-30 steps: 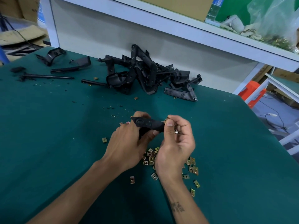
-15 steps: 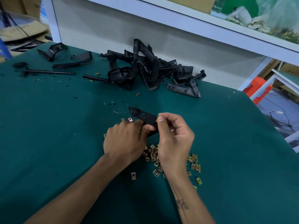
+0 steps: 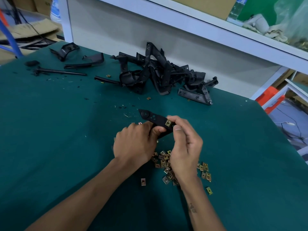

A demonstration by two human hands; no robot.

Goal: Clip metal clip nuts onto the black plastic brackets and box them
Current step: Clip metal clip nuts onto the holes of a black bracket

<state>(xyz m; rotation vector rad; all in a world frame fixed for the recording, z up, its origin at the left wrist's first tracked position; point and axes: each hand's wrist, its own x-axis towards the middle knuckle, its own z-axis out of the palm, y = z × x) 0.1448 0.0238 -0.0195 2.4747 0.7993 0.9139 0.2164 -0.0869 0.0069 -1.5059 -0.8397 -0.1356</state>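
My left hand [image 3: 135, 145] grips a flat black plastic bracket [image 3: 152, 117] above the green table, its pointed end aimed up-left. A brass clip nut [image 3: 168, 122] sits on the bracket's right end. My right hand [image 3: 185, 147] pinches that end, with thumb and forefinger on either side of the clip nut. Several loose brass clip nuts [image 3: 164, 161] lie scattered on the table under and right of my hands. A pile of black plastic brackets [image 3: 160, 75] lies at the back against the white wall.
The green table [image 3: 58, 130] runs to an edge at the right. A few separate black parts [image 3: 85, 61] and a thin rod [image 3: 61, 72] lie at the back left. One single clip nut [image 3: 143, 182] lies near my left forearm. A white shelf [image 3: 216, 32] overhangs the back.
The bracket has tilted and risen a little, its pointed end now showing up-left. The clip nut, hidden by my right fingers before, now shows seated on the bracket's right end.
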